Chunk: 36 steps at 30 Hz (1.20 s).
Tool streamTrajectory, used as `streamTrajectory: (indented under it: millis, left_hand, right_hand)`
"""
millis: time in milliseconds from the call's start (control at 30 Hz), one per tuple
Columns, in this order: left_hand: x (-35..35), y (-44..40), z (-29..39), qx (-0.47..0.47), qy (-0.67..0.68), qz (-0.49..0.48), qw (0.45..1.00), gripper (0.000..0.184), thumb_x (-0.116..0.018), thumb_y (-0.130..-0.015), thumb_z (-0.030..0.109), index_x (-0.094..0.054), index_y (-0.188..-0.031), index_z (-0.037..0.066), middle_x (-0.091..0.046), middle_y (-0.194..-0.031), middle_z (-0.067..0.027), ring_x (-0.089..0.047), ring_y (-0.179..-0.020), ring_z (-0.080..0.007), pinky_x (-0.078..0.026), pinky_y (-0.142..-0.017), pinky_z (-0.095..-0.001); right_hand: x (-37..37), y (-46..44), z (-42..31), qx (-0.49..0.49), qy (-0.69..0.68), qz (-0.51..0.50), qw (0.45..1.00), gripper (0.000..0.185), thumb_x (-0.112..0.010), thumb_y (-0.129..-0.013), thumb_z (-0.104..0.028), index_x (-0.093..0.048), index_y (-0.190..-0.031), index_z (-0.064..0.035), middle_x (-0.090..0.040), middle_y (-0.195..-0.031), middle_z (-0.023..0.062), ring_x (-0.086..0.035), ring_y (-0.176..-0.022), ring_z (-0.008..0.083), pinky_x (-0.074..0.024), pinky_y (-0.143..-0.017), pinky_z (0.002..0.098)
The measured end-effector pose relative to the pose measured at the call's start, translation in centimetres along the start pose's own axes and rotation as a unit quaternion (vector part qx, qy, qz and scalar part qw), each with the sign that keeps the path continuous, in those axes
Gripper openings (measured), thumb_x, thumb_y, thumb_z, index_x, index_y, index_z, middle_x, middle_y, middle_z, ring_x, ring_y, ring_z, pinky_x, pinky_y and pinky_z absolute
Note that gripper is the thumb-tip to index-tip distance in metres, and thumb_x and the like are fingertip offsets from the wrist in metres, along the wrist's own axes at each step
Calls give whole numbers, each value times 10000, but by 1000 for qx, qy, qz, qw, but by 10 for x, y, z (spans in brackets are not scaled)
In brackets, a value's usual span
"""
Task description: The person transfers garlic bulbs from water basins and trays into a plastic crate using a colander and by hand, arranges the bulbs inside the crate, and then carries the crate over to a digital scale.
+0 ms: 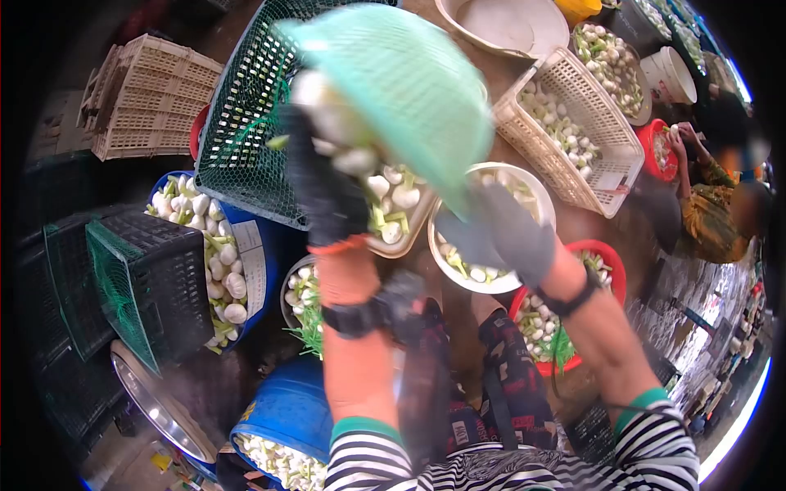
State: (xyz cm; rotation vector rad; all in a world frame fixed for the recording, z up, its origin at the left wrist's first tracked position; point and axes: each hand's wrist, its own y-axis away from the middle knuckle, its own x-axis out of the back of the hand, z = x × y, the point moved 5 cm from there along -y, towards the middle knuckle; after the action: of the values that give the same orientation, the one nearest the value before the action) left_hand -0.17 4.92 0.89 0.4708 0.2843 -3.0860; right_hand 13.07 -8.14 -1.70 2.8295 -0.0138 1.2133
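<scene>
A light green basket [409, 90], smeared by motion, is tipped on its side in front of me. My left hand [323, 176], in a black glove, grips its left edge. Dark-gloved too, my right hand [503, 237] holds the basket's lower right edge; its fingertips are blurred. White garlic bulbs [344, 123] with green stems show at the basket's mouth, near my left hand. Below them, more garlic lies in a cream tray [393, 248]. Under my right hand stands a white bucket [547, 204] with garlic in it.
A dark green mesh-lined crate [246, 155] stands left, beside a blue bin [258, 262] of garlic. Right are a cream crate [610, 176] and a red tub [618, 270], both with garlic. A blue barrel [291, 405] lies near my legs. Another person [712, 213] works far right.
</scene>
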Motion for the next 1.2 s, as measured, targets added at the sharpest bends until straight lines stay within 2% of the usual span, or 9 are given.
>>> streamTrajectory:
  millis: [33, 200, 333, 467, 600, 733, 933, 1100, 1200]
  left_hand:
    - [-13, 9, -6, 207, 169, 5, 964, 448, -489, -908, 476, -533, -1149, 101, -541, -864, -5, -527, -718, -85, -439, -487, -193]
    - [98, -62, -36, -185, -432, -264, 842, 316, -580, -871, 269, -552, -1087, 40, -585, -962, -42, -586, -837, -175, -500, -671, -295]
    - [135, -30, -46, 150, -202, -35, 967, 304, -570, -859, 146, -555, -1105, -31, -601, -1032, -101, -580, -943, -200, -487, -796, -330]
    - [79, 94, -29, 112, -144, -95, 979, 260, -563, -871, 115, -615, -1085, -24, -621, -1054, -97, -574, -952, -156, -495, -810, -313]
    - [68, 270, -173, 445, -179, -286, 829, 562, -634, -828, 309, -474, -1257, -16, -475, -1278, -202, -461, -1187, -292, -352, -1020, -349]
    - [38, 283, -260, 357, -432, -283, 779, 966, -614, -753, 565, -201, -1414, -5, -222, -1430, -285, -271, -1309, -408, -260, -1067, -425]
    - [28, 233, -341, 517, -312, -296, 740, 844, -519, -791, 646, -401, -1351, 25, -458, -1341, -156, -454, -1202, -281, -336, -1008, -323]
    - [31, 271, -372, 573, -287, -232, 731, 894, -533, -776, 641, -365, -1363, -12, -418, -1370, -155, -420, -1230, -253, -301, -1033, -318]
    - [27, 291, -374, 554, -217, -188, 782, 821, -648, -724, 557, -413, -1345, 75, -508, -1231, -115, -513, -1036, -237, -421, -894, -372]
  right_hand:
    - [1, 7, 2, -16, 9, -7, 1000, 336, -498, -868, -232, -494, -1104, 7, -598, -814, 210, -598, -735, 361, -490, -746, 400]
    - [-6, -83, -13, 41, 250, 46, 966, 180, -523, -765, -131, -609, -856, -1, -632, -753, 182, -634, -709, 336, -503, -636, 427]
    - [1, -25, 10, -77, 145, 89, 982, 213, -560, -782, -163, -613, -932, -20, -623, -718, 163, -628, -673, 320, -492, -582, 434]
    - [-27, 134, 46, -226, -134, 79, 962, 108, -577, -868, -119, -582, -919, -24, -526, -657, -25, -489, -521, 55, -403, -468, 225]
    - [-85, 243, 59, -593, -490, 81, 634, 122, -537, -865, -133, -581, -790, -48, -522, -598, 1, -498, -491, 103, -352, -393, 267]
    - [-134, 243, 133, -592, -388, -63, 704, 203, -516, -874, -143, -542, -715, -19, -486, -586, 17, -475, -468, 95, -348, -391, 252]
    - [-163, 226, 188, -325, -161, -229, 903, 163, -506, -819, -88, -602, -708, -18, -561, -589, 90, -561, -483, 171, -447, -470, 294]
    - [-196, 249, 213, -555, -443, -174, 682, 175, -549, -826, -114, -643, -717, -14, -592, -591, 99, -558, -459, 178, -447, -439, 321]
    - [-201, 247, 203, -459, -444, -111, 761, 192, -571, -824, -122, -603, -679, -2, -553, -570, 71, -513, -450, 126, -405, -393, 291]
